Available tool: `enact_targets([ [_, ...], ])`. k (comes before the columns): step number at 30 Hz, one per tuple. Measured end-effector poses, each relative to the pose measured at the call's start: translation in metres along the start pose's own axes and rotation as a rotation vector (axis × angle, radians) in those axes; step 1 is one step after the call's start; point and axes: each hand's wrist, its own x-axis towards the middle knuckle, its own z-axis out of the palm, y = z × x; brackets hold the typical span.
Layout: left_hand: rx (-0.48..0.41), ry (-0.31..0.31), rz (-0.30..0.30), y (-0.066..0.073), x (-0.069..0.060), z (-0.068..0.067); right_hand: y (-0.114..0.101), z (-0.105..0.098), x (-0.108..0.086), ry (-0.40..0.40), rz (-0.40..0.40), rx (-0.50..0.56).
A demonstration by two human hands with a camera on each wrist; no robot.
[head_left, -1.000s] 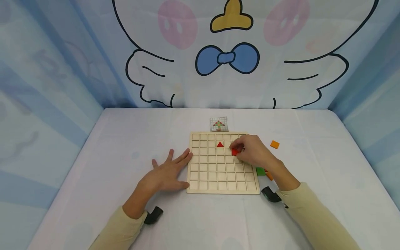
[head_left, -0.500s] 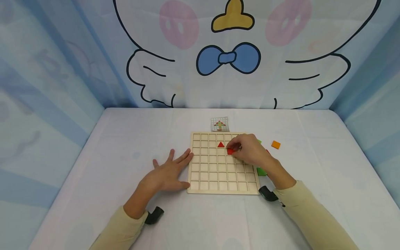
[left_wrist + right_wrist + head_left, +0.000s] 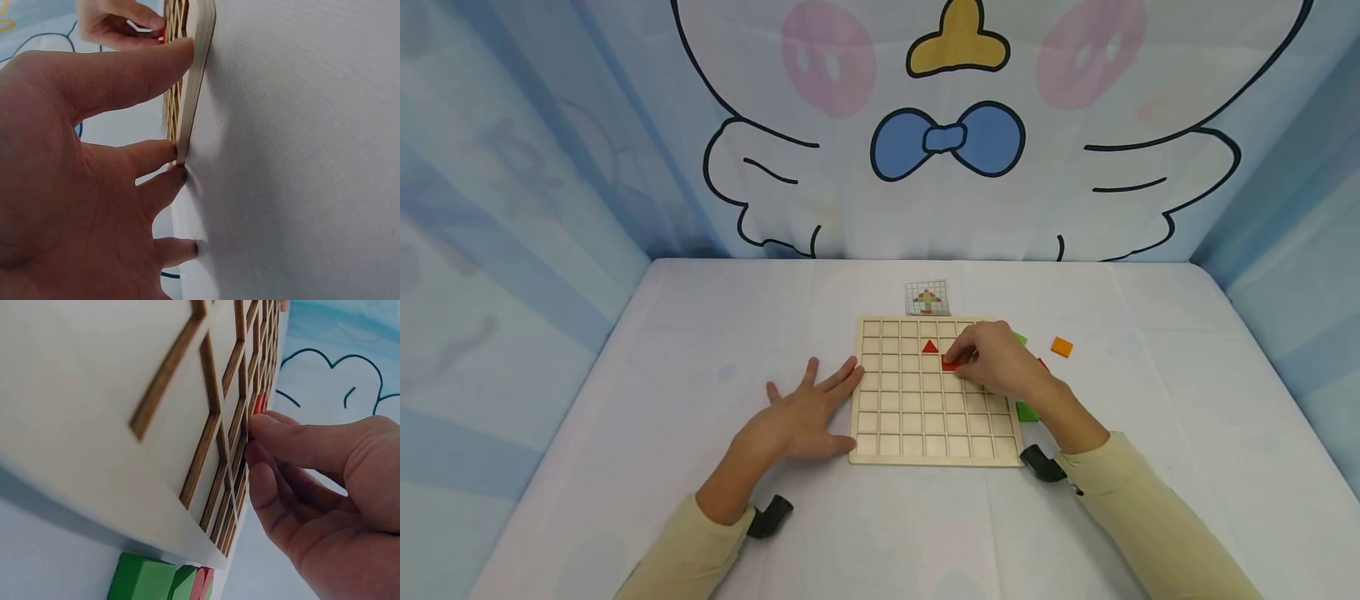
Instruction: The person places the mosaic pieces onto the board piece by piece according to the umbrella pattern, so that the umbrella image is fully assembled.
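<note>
Left hand (image 3: 800, 423): spread, grasping nothing; touching board's (image 3: 891, 403) left edge;
Right hand (image 3: 996, 360): pinching red piece (image 3: 950, 365) at board cell; seating unclear;
Triangle (image 3: 930, 347): in a cell, just beside red piece; done;
Green piece (image 3: 1027, 412), orange piece (image 3: 1062, 347): off board, unplaced; early stage, I judge

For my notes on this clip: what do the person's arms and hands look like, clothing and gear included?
The left hand and right hand are bare, with no gloves showing. Both arms wear plain, pale khaki long sleeves. A small black device juts out at each cuff. No cables show.
</note>
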Motion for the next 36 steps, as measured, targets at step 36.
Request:
enact_targets([
  [36,-0.007,-0.012,-0.004,0.002,-0.001,-0.002,0.032,-0.050,-0.026,-0.001,0.138,-0.074],
])
